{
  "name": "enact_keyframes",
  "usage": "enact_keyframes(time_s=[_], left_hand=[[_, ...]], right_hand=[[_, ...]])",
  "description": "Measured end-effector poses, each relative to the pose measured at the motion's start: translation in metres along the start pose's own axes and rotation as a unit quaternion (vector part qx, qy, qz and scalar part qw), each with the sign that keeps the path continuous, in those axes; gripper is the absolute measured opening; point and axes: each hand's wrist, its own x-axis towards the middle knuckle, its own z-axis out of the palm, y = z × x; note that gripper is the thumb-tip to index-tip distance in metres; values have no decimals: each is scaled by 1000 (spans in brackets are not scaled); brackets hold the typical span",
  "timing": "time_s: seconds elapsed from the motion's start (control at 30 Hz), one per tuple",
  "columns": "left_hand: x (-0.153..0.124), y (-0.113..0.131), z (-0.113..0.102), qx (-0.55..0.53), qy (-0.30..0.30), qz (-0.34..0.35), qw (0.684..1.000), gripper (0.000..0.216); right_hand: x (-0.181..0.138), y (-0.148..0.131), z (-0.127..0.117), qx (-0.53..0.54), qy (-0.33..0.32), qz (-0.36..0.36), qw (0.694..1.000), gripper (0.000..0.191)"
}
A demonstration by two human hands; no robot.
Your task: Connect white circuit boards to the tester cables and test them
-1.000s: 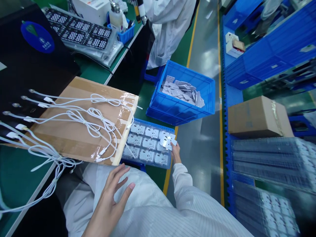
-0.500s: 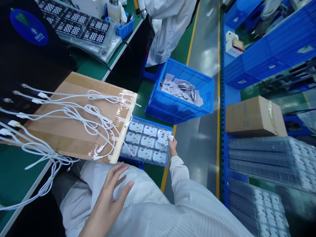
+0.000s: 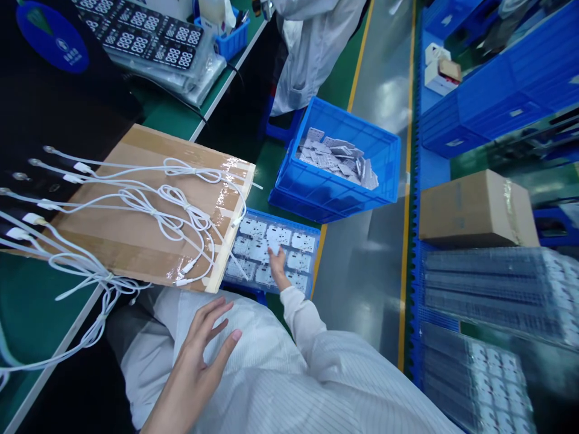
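One white panel (image 3: 259, 250) is pinched by right hand (image 3: 277, 263) over blue tray (image 3: 289, 221). Left hand (image 3: 198, 357): fingers are held apart.

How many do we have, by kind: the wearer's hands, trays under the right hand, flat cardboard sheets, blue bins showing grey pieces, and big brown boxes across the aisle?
Hands: 2 (left hand, right hand)
Tray: 1
Cardboard sheet: 1
Blue bin showing grey pieces: 1
Big brown box: 1
Total: 6
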Motion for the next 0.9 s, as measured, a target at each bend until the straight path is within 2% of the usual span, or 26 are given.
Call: enact_keyframes(time_s=[0.07, 0.13, 0.23, 0.43, 0.57, 0.73, 0.83, 0.9], left_hand=[[-3, 0, 0, 4, -2, -3, 1000, 36], [-7, -2, 0, 4, 4, -3, 1000, 37], [-12, -1, 0, -1, 13, -8, 1000, 36], [-16, 7, 2, -14, 32, -31, 999, 34], [-15, -3, 2, -4, 15, -3, 1000, 35], [-12, -8, -2, 11, -19, 11, 1000, 39], [-12, -3, -4, 8, -24, 21, 999, 39], [-12, -1, -5, 5, -9, 25, 1000, 38]], right_hand=[[-7, 3, 40, -14, 20, 15, 1000, 77], [-11, 5, 69, -26, 38, 21, 999, 81], [-11, 6, 89, -43, 61, 24, 997, 85], [-9, 12, 94, -80, 80, 11, 994, 84], [-11, 12, 105, -88, 82, -16, 993, 82], [-11, 4, 116, -77, 81, -56, 992, 69], [-11, 2, 105, -65, 71, -66, 993, 60], [-11, 5, 86, -58, 64, -68, 994, 57]])
